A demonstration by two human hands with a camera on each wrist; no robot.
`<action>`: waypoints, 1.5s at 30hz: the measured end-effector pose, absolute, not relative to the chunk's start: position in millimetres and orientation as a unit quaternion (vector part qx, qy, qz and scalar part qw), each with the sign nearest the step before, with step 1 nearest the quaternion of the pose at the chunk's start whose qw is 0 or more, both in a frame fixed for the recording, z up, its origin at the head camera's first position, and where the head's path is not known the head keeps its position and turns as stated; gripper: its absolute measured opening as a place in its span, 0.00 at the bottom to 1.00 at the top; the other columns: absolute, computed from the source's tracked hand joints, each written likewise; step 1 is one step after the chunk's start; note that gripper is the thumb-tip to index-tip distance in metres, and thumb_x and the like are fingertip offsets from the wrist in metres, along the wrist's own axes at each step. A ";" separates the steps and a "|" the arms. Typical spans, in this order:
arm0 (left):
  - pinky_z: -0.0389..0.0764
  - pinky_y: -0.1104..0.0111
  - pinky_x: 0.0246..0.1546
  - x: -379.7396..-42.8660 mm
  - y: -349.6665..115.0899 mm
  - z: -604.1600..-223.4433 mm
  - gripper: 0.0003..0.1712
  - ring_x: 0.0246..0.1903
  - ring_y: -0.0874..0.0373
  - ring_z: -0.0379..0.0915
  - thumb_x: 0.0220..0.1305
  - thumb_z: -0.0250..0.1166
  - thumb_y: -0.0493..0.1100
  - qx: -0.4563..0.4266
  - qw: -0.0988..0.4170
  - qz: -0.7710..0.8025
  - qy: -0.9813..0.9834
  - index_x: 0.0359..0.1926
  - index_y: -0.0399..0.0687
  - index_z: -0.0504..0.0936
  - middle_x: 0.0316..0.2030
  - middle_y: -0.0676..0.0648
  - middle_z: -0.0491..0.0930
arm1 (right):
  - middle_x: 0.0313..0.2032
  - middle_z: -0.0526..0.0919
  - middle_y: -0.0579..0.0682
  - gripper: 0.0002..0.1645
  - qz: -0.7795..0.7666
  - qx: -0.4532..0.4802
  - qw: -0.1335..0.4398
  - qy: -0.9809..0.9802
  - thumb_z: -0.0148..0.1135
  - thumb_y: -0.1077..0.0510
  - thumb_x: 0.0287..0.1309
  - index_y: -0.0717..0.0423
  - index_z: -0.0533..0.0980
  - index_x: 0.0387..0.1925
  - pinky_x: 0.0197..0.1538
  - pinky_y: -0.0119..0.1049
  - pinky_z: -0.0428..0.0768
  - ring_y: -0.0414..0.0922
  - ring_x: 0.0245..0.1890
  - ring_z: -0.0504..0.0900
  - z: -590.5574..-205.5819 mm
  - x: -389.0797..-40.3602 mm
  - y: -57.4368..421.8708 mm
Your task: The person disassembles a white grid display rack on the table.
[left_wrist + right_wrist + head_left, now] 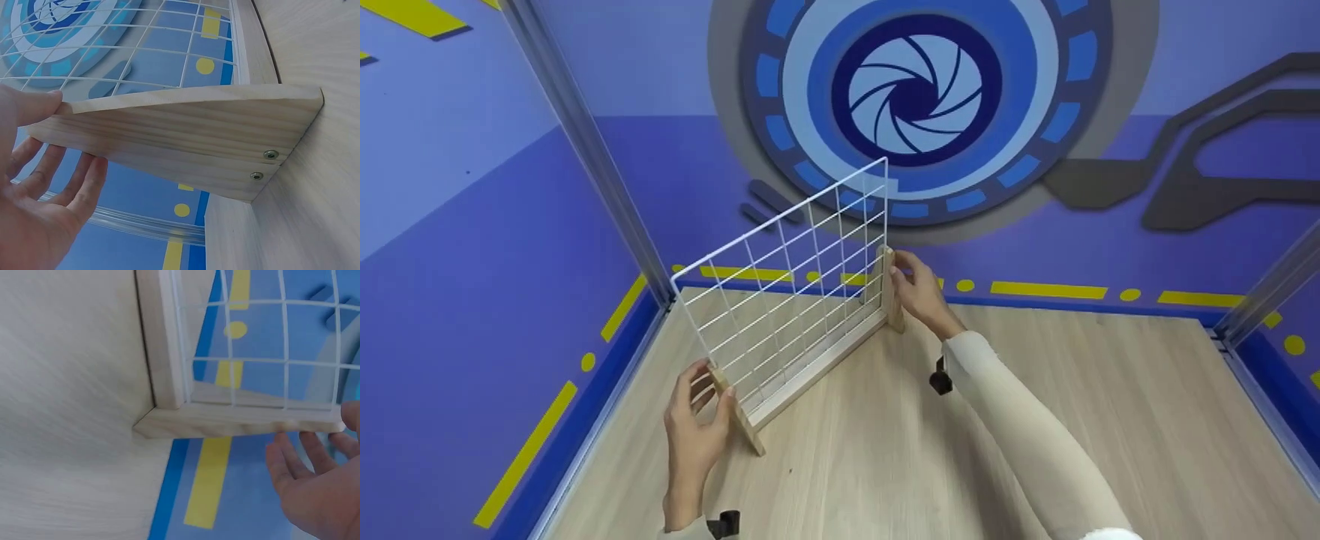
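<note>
A white wire grid (pixel 808 200) stands upright in a wooden base, with a bar (pixel 819 370) along its bottom and a wooden side panel at each end. My left hand (pixel 695 435) grips the upper end of the near left panel (pixel 180 132), thumb on one edge and fingers on the other. Two metal screws (pixel 270 154) show low on that panel's outer face. At the far end, my right hand (pixel 921 292) holds the top of the other side panel (pixel 225 426), fingertips against its outer side. The base rests on the table, set diagonally.
The stand sits on a light wood-grain table (pixel 1035 375). Behind it rises a blue and purple printed wall (pixel 660 172) with yellow dashes. Metal posts (pixel 585 150) mark the table's far corners. A small black object (pixel 940 376) shows by the right cuff.
</note>
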State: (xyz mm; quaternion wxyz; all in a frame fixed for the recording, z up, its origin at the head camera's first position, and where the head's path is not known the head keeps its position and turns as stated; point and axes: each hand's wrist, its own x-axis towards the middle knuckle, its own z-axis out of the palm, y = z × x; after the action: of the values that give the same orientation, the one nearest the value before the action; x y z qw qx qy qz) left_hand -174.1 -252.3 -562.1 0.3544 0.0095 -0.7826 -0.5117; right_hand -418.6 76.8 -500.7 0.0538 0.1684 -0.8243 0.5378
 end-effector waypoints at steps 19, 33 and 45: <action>0.79 0.76 0.66 -180.5 -246.0 -572.6 0.32 0.58 0.53 0.79 0.66 0.71 0.25 -0.013 0.387 -0.527 -0.756 0.70 0.31 0.74 0.58 0.33 0.80 | 0.74 0.70 0.60 0.40 0.553 0.206 0.059 -0.805 0.70 0.54 0.71 0.55 0.66 0.79 0.76 0.60 0.75 0.65 0.73 0.72 -501.3 -382.1 75.5; 0.79 0.77 0.66 -181.1 -245.9 -569.1 0.29 0.57 0.63 0.79 0.67 0.71 0.27 -0.005 0.379 -0.547 -0.747 0.68 0.30 0.76 0.58 0.34 0.81 | 0.70 0.74 0.59 0.45 0.584 0.237 0.109 -0.769 0.79 0.52 0.60 0.53 0.70 0.75 0.77 0.61 0.74 0.63 0.70 0.74 -502.8 -356.7 39.1; 0.79 0.76 0.66 -180.1 -245.9 -567.8 0.30 0.58 0.61 0.78 0.68 0.71 0.27 -0.003 0.370 -0.552 -0.747 0.69 0.32 0.76 0.58 0.35 0.81 | 0.68 0.76 0.52 0.45 0.528 0.241 0.156 -0.799 0.82 0.48 0.54 0.48 0.74 0.73 0.73 0.58 0.76 0.54 0.68 0.76 -503.9 -348.1 8.7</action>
State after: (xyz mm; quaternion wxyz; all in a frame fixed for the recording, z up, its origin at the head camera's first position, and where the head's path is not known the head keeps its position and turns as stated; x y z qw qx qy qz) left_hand -180.1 -245.9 -567.8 0.3702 -0.0026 -0.7469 -0.5523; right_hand -348.1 8.7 -503.9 0.1562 0.2406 -0.7992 0.5282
